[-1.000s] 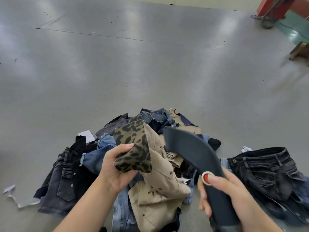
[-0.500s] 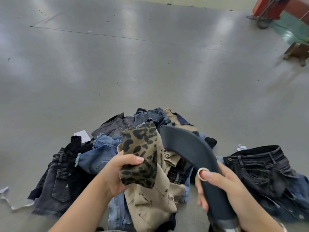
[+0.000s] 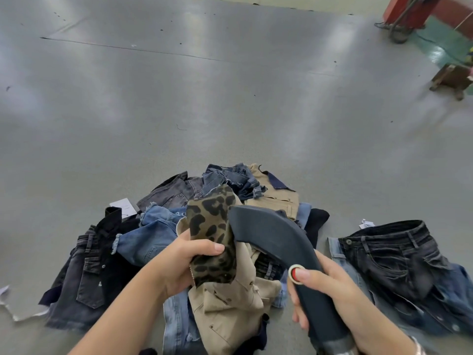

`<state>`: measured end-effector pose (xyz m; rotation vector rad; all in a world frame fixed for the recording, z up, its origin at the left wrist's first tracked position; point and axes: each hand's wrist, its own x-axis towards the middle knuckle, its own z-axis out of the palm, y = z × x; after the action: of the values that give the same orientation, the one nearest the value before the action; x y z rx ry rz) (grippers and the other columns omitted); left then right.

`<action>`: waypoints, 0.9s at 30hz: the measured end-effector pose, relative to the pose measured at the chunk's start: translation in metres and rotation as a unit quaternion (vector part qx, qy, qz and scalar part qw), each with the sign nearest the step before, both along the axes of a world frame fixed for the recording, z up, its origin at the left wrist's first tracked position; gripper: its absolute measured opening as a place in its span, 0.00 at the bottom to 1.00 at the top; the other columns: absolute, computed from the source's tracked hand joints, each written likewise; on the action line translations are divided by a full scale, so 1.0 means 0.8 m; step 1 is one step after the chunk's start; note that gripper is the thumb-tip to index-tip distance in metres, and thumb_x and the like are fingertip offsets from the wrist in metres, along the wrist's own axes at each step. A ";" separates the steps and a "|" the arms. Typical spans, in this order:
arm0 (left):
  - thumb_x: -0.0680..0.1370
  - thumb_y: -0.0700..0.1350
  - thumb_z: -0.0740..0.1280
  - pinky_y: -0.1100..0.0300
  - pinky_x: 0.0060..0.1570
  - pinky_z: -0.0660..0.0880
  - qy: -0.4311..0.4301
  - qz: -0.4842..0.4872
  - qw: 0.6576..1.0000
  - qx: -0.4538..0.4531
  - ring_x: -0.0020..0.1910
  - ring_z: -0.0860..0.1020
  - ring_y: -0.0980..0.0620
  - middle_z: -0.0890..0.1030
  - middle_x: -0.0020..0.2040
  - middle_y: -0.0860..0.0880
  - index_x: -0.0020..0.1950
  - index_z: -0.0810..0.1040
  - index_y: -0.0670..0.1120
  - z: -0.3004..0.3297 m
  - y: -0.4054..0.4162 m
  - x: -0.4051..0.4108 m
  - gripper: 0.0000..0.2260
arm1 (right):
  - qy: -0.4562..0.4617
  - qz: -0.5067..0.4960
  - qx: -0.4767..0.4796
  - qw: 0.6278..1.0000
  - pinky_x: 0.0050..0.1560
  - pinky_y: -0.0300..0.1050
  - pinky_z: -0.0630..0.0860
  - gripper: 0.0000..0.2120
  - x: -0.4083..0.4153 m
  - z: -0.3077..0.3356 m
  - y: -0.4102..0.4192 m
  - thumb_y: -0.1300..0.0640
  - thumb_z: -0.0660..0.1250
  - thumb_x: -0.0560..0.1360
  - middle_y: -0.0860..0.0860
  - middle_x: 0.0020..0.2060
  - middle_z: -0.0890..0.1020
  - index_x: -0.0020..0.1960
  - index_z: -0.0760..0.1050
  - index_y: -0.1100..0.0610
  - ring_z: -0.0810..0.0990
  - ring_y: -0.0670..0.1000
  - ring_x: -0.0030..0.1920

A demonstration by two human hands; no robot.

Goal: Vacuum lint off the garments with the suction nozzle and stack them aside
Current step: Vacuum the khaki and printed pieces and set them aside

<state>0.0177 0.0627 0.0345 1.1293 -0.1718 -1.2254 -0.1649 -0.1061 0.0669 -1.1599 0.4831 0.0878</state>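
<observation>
Two bare forearms with no sleeves, left hand (image 3: 186,260) ringless, right hand (image 3: 332,293) with a silvery bracelet (image 3: 419,348)

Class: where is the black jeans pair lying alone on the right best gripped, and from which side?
Grip the black jeans at the waistband, reaching from above at its far edge: that band lies exposed and uncovered, while the legs run under other denim.
</observation>
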 end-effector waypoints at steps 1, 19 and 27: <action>0.55 0.37 0.73 0.53 0.36 0.80 -0.004 -0.012 1.000 0.005 0.38 0.82 0.44 0.82 0.40 0.41 0.51 0.75 0.38 0.001 0.000 -0.002 0.26 | -0.003 -0.015 -0.003 1.000 0.28 0.47 0.75 0.14 0.002 0.000 -0.001 0.49 0.75 0.62 0.61 0.31 0.76 0.46 0.79 0.51 0.75 0.57 0.23; 0.54 0.39 0.75 0.57 0.45 0.79 -0.036 -0.144 0.987 0.064 0.47 0.83 0.47 0.85 0.45 0.45 0.56 0.74 0.40 -0.006 0.001 -0.016 0.31 | 0.043 -0.062 -0.048 0.996 0.27 0.46 0.75 0.15 0.009 0.003 -0.030 0.54 0.73 0.66 0.61 0.30 0.76 0.44 0.72 0.61 0.74 0.57 0.22; 0.59 0.33 0.72 0.61 0.41 0.79 -0.047 -0.151 0.984 0.076 0.43 0.84 0.50 0.85 0.42 0.48 0.55 0.73 0.41 -0.007 -0.001 -0.015 0.25 | 0.053 -0.021 -0.044 0.997 0.27 0.47 0.75 0.14 -0.009 0.006 -0.034 0.49 0.75 0.61 0.62 0.31 0.76 0.40 0.76 0.56 0.75 0.57 0.23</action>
<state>0.0058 0.0620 0.0292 1.3295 -0.3356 -1.4737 -0.1724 -0.1335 0.0720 -1.2342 0.6094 0.0932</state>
